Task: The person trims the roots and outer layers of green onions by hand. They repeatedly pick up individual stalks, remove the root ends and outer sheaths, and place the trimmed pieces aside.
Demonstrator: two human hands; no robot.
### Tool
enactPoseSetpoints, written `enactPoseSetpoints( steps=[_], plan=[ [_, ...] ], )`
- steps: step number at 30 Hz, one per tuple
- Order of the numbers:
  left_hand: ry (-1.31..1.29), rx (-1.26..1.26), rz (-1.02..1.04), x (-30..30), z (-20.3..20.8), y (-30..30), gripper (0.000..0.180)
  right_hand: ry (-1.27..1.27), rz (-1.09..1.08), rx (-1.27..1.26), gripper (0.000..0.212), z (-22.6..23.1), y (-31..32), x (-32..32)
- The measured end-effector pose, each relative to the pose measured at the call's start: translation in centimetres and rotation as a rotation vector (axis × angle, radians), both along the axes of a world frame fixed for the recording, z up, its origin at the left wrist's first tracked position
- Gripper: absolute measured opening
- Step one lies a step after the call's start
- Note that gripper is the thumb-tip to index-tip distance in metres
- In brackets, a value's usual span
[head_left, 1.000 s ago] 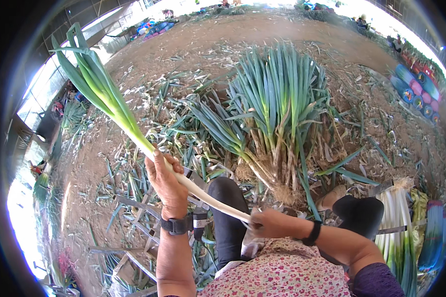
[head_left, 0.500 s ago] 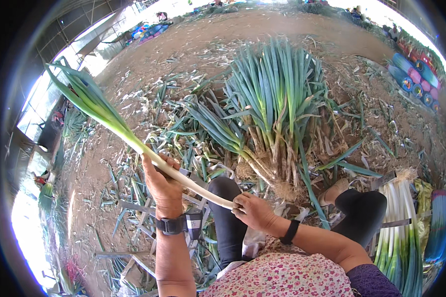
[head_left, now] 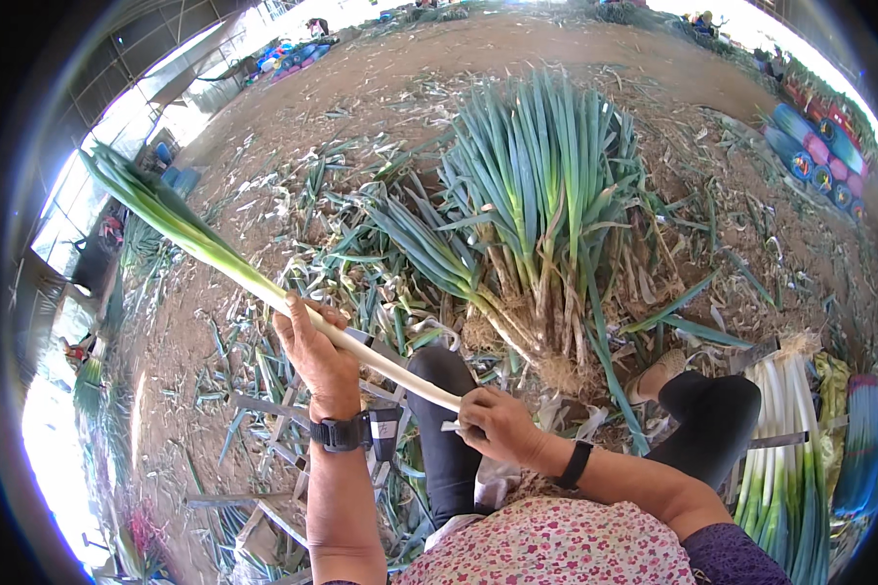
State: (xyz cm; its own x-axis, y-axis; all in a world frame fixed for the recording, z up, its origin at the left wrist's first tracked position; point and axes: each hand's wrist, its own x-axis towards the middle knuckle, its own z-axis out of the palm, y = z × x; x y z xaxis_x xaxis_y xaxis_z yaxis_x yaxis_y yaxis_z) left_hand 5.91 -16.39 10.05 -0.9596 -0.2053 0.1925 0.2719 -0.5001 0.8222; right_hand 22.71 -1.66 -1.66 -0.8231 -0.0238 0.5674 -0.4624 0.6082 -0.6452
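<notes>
Now: leek point(head_left: 263, 288) across L hand point(head_left: 314, 353), root end at R hand point(head_left: 496, 424).

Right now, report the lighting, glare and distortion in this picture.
Head view: daylight, blown out white along the left rim and top right; fisheye bends the edges inside a black surround; the leek, left hand and right hand are sharp and evenly lit.

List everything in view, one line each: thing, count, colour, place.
held leek: one, white shaft and green leaves, slanting up left from both hands
uncleaned leek pile: one, green with brown roots, centre ground
cleaned leeks: one stack, white and green, right
trimmed leaves: many, green, scattered on dirt
coloured rolls: several, blue and pink, upper right
left hand: grips the shaft
right hand: at the white end
</notes>
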Motion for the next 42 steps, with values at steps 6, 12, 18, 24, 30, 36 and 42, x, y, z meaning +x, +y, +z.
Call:
enactPoseSetpoints(
  steps=[6, 12, 18, 24, 30, 36, 42],
  plan=[
    [-0.102, -0.052, 0.159, -1.7, 0.5, 0.2, 0.022, -0.662, 0.346, 0.324, 0.018, -2.3, 5.2, 5.7],
    [-0.08, -0.023, 0.181, -2.5, 0.2, -1.1, 0.023, -0.546, 0.005, 0.267, 0.034, -3.3, 8.9, 6.7],
    [-0.055, -0.03, 0.152, -2.2, 0.9, -1.0, 0.024, -0.572, -0.144, 0.256, 0.027, -1.2, 4.0, 0.8],
    [-0.153, 0.278, -0.224, -2.1, 1.7, -1.8, 0.023, -0.641, -0.094, 0.122, 0.021, -4.9, 4.2, -0.3],
    [-0.075, -0.031, -0.17, -4.1, -0.9, -3.1, 0.018, -0.724, -0.061, 0.094, 0.023, -5.5, 5.2, -1.0],
    [-0.057, -0.133, 0.18, -3.9, -2.3, -2.4, 0.019, -0.916, -0.047, 0.517, 0.026, -7.5, 9.2, 2.1],
    [-0.034, -0.034, 0.153, -4.2, -1.5, -2.8, 0.034, -0.319, -0.09, 0.036, 0.037, -6.8, 8.3, 2.3]
  ],
)
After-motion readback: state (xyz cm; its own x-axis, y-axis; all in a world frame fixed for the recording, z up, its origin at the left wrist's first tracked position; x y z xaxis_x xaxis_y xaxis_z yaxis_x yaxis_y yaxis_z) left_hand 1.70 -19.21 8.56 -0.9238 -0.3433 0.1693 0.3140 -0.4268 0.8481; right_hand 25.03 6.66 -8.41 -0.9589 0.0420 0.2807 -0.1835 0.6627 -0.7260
